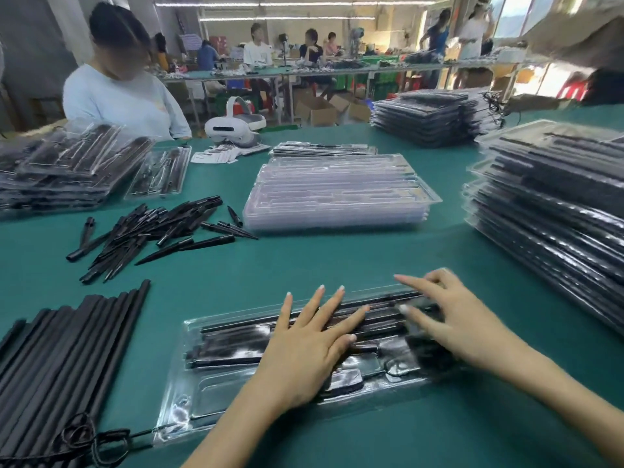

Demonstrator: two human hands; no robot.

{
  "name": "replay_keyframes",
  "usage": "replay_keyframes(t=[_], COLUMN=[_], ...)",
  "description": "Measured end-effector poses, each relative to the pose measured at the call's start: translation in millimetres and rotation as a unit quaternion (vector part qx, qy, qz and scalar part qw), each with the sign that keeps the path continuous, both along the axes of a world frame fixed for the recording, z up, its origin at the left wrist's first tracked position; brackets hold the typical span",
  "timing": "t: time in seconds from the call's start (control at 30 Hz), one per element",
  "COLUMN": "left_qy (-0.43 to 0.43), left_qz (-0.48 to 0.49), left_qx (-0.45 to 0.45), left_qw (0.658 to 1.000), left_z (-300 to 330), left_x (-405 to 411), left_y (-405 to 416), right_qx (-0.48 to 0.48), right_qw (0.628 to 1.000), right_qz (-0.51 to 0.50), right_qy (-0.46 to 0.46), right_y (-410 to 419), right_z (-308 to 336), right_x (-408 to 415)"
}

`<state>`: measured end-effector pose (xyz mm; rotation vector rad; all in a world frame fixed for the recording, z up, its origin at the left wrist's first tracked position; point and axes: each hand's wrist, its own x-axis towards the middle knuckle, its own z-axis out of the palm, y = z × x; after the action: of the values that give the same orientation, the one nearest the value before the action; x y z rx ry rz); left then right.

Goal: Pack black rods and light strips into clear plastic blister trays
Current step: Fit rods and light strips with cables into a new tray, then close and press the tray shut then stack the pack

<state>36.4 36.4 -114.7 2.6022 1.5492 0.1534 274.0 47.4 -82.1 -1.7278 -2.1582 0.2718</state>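
Here the blister tray lies directly under both hands, its black rods running left to right, with the left hand pressing flat, fingers straight and spread, and the right hand, blurred, fingers extended, over the tray's right end.
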Motion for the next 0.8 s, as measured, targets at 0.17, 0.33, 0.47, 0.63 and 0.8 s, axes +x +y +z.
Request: replay_keyframes(t=[0.17,0.33,0.47,0.63,0.8], left_qy=[-0.009,0.006,0.000,-0.004,-0.007], left_qz=[-0.001,0.005,0.014,0.022,0.030], left_qx=[-0.010,-0.017,-0.003,0.012,0.002], left_qw=[1.000,1.000,1.000,1.000,1.000], left_z=[1,5,6,6,7], left_x=[0,2,3,3,4], left_y=[-1,0,-4,-5,-3], right_qx=[-0.031,-0.078,-0.177,-0.326,-0.390], right_qw=[0.992,0.989,0.957,0.868,0.828], right_qz=[-0.124,-0.078,-0.112,-0.136,-0.120], right_qy=[0.024,0.097,0.198,0.350,0.385], right_y=[-10,-26,-18,-11,-6], right_z=[5,-2,4,12,18], right_x=[62,56,52,53,60])
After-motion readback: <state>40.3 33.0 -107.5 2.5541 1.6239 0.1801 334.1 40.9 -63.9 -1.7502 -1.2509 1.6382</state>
